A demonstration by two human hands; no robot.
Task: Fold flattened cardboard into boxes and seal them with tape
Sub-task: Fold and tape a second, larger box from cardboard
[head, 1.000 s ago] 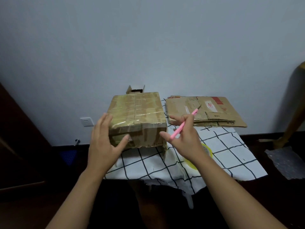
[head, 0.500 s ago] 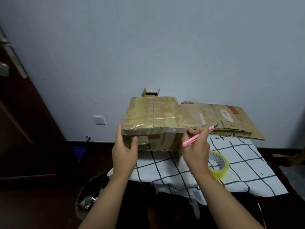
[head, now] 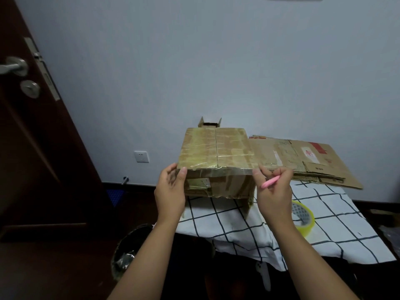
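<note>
Head view: taped cardboard box (head: 216,154) at centre on checked cloth (head: 324,224). Left hand (head: 171,191) gripping its near left corner; right hand (head: 273,187) pinching the right corner, clasping a pink cutter (head: 269,182). At two o'clock, flattened cardboard (head: 307,161) still unfolded; tape roll (head: 303,215) at four.

Single head-worn wide-angle view, looking forward and down from just above and behind both forearms. Close on the taped box (head: 216,152) at frame centre, worktop (head: 238,221) beneath it, wall (head: 194,61) straight ahead. Door (head: 28,126) at left edge, floor along the bottom. No second view, no overlap.
</note>
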